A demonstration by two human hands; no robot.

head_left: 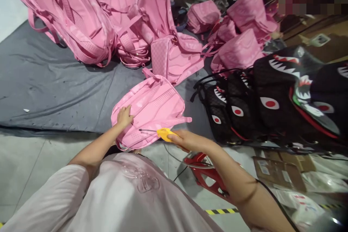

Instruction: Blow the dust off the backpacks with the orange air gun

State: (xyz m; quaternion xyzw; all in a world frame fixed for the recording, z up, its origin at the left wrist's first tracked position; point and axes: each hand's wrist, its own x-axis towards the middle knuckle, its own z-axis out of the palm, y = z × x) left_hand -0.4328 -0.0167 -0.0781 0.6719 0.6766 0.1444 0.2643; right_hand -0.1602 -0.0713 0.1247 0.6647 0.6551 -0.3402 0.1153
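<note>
A small pink backpack [152,105] lies with its padded back and straps facing up at the front edge of the grey-covered table, close to my body. My left hand [125,116] grips the left side of this backpack, fingers bent against the fabric. In my right hand [185,139] is a yellow air blow gun [164,134]. Its thin dark nozzle points left over the lower part of the backpack, and a grey hose hangs below it. Whether the nozzle tip touches the fabric I cannot tell.
Several pink backpacks [78,18] are heaped along the back. To the right stand black bags [269,101] with shark-mouth prints. A red stool [208,174] is under the table edge, beside cardboard and plastic packages [280,174]. The grey cloth [54,90] covers the table.
</note>
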